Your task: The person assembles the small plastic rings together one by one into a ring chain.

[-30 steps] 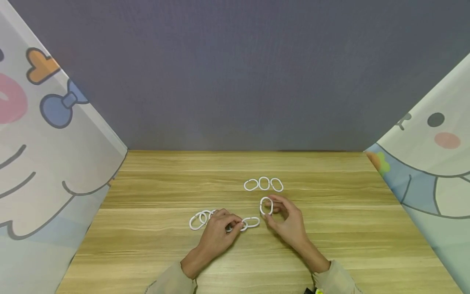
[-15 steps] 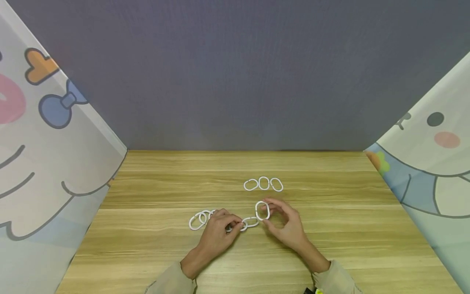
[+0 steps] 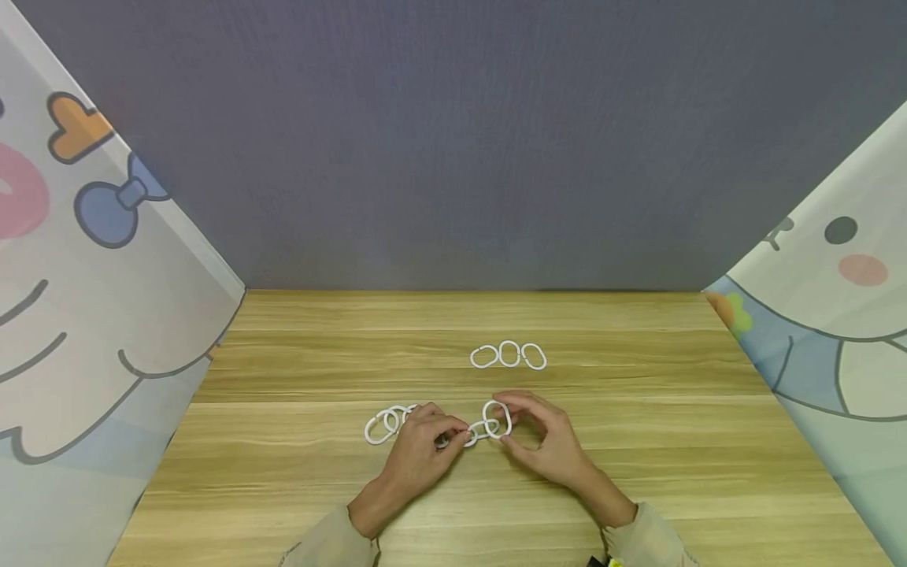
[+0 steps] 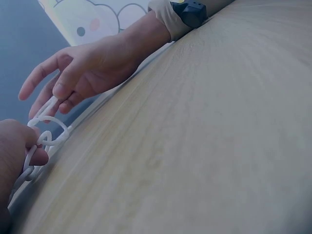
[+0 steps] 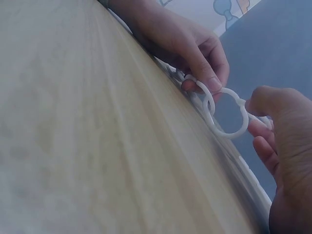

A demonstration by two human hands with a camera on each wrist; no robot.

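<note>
My left hand pinches a link of a white plastic chain between thumb and fingertips, low over the wooden table. Several linked rings of that chain show left of the hand; its middle is hidden under the fingers. To the right, my right hand pinches a separate-looking white oval ring between thumb and fingers. This ring overlaps the chain's end link in the head view; whether it is hooked through cannot be told. In the right wrist view, the end link stands between both hands.
Three loose white rings lie side by side on the table, beyond the hands. A grey panel rises at the table's back edge. Printed cartoon panels flank both sides.
My right hand has moved left and slightly nearer with its ring, from apart from the chain to overlapping its end link. The left hand stays in place.
</note>
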